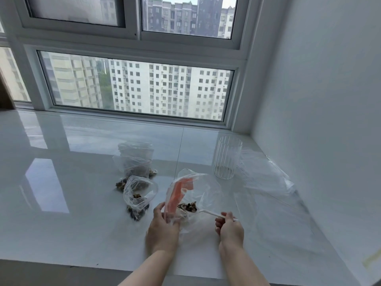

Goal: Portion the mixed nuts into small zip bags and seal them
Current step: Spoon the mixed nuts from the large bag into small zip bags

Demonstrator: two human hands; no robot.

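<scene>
Nuts [190, 207] sit heaped on the bowl of our white spoon [208, 212], right at the mouth of the orange-striped zip bag [186, 195] on the glossy sill [82, 213]. Our left hand [162, 226] pinches the bag's edge to hold it open; our right hand [228, 226] has its fingers curled round the spoon handle. The risk from here: if that limp mouth folds shut or the spoon tips early, nuts scatter across the slick tile. To the left, another open bag [139, 193] lies just beside, and further back two filled bags [134, 162] are stacked. A ribbed glass [226, 157] stands behind, near enough to knock, with loose clear plastic sheeting [268, 182] spread at right.
</scene>
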